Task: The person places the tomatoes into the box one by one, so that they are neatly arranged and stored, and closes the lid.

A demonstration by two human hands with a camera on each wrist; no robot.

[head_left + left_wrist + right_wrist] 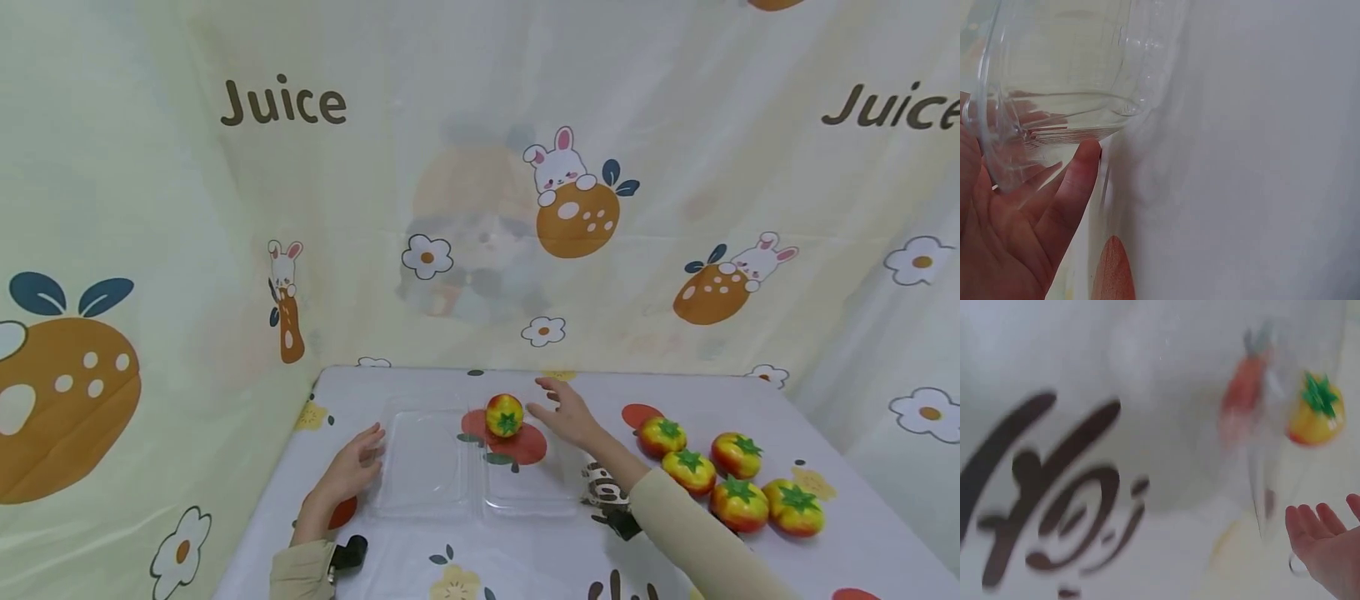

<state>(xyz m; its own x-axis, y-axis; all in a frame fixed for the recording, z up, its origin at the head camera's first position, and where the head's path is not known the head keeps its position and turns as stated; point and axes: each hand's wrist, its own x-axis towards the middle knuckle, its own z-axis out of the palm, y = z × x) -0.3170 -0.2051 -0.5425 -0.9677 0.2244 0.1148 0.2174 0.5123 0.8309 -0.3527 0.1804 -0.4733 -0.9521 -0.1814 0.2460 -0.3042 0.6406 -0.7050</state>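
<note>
A clear plastic clamshell container [474, 492] lies opened flat on the table, its two halves side by side. My left hand [351, 468] holds the left edge; in the left wrist view its fingers lie around the container's corner [1085, 119], some seen through the plastic. One shiny red-and-yellow toy fruit [504, 417] with a green star-shaped top sits in the far left part of the right half. To the right of this toy fruit, my right hand [567, 410] hovers over the container's far right side, fingers spread, holding nothing. The right wrist view shows that hand [1329, 540] apart from the fruit [1316, 412].
Several more toy fruits [738, 504] of the same kind stand in a cluster on the right of the table, beside my right forearm. A printed cloth [525, 558] covers the table. Behind it hangs a curtain [360, 183] with rabbits, oranges and flowers.
</note>
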